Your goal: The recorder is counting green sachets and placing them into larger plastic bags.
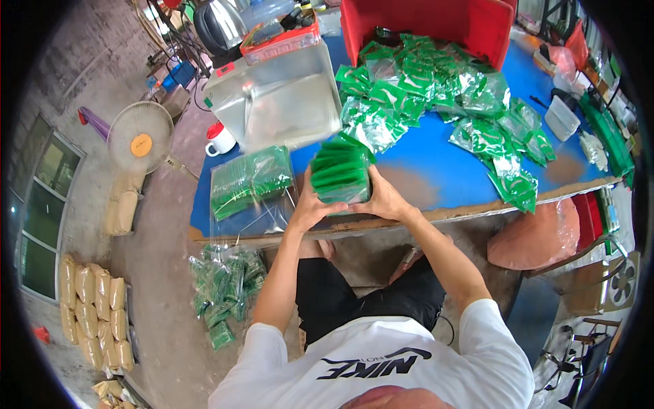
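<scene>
Between my two hands is a thick stack of small green-topped packets (340, 168), held over the table's front edge. My left hand (310, 203) grips its left side, and my right hand (383, 198) is closed on its right side and bottom. Left of my left hand, a neat block of similar green packets (251, 178) lies by a clear plastic bag (262, 217) that reaches the table edge. Beyond my hands, a loose heap of green and clear packets (409, 85) spreads out from a tipped red bin (428, 17).
A blue table (436, 157) has a metal tray (286, 102), a red-lidded white mug (219, 141) and a kettle (219, 27). Bagged green packets (228, 283) lie on the floor at left. A fan (141, 140) and stacked brown packs (95, 310) stand farther left.
</scene>
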### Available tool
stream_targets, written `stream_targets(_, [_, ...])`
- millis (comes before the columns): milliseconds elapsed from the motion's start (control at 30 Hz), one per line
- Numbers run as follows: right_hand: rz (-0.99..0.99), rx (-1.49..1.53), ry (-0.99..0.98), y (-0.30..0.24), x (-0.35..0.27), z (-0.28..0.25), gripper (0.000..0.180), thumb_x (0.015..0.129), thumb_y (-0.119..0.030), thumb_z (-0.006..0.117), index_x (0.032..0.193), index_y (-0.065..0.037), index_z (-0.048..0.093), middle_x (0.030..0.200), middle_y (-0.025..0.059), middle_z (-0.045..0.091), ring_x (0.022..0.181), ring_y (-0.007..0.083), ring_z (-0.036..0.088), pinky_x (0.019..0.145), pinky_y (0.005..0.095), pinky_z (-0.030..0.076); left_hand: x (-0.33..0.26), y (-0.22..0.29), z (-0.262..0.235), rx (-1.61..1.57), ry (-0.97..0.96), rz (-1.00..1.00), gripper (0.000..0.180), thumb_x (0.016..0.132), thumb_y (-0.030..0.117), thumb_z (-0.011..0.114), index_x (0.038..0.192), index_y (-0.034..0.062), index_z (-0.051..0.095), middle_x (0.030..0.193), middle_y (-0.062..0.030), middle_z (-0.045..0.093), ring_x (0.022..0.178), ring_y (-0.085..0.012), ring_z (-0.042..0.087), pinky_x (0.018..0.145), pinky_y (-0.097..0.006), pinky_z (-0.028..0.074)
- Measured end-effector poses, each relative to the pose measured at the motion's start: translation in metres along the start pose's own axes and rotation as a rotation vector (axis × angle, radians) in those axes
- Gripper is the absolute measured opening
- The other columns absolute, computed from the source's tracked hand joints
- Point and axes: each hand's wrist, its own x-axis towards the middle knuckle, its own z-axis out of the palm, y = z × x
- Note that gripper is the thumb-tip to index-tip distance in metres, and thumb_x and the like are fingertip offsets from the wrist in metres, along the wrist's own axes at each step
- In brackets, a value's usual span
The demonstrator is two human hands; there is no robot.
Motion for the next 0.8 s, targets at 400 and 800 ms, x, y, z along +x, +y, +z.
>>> stream_targets(400, [-0.022,-0.055,-0.034,-0.004,0.002,0.001,0.103,0.066,-0.031,0.089,0.142,0.0,0.027,0.128,0.0292,0.055,0.122,0.045,0.054,0.1,0.0472,0.045,-0.008,-0.002,0.006,-0.219,0.046,-0.058,0.127,0.068,0.011,0.091,0.159,0.0068,0.002,0.152,-0.0106,0.037,0.136,-0.0213,0.042,0.112,-0.036,0.038])
stream_targets(800, [-0.125,-0.08,-0.021,-0.011,-0.007,-0.007,0.106,0.068,-0.026,0.088,0.148,-0.006,0.022,0.133,0.0278,0.052,0.127,0.0466,0.049,0.103,0.0489,0.043,-0.003,-0.003,0.017,-0.274,0.093,-0.06,0.121,0.071,0.008,0.088,0.16,0.0097,0.006,0.149,-0.0088,0.042,0.135,-0.0219,0.043,0.112,-0.038,0.038])
